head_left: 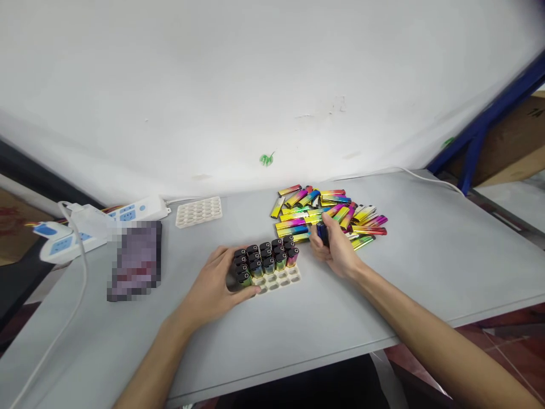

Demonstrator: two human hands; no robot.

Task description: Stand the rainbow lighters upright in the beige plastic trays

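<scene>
My left hand (219, 278) is closed round the left end of a cream tray (293, 275) with oval slots, its thumb along the front edge. Several shiny, rainbow-coloured tubes (292, 258) with black ends up stand upright in the back rows and the left of the tray; other front slots hold nothing. My right hand (336, 247), fingers closed, grips a tube (322, 232) whose dark end shows between thumb and fingers. It is right of the tray, in front of a loose pile of metallic rainbow tubes (293, 227) lying on the grey table.
A second cream slotted tray (199, 212) lies at the back left. Left of it are a white power strip (145, 209) with plugs, a white cable (80, 284) and a blurred flat purple item (136, 255). A white wall (255, 102) borders the table's (349, 318) back.
</scene>
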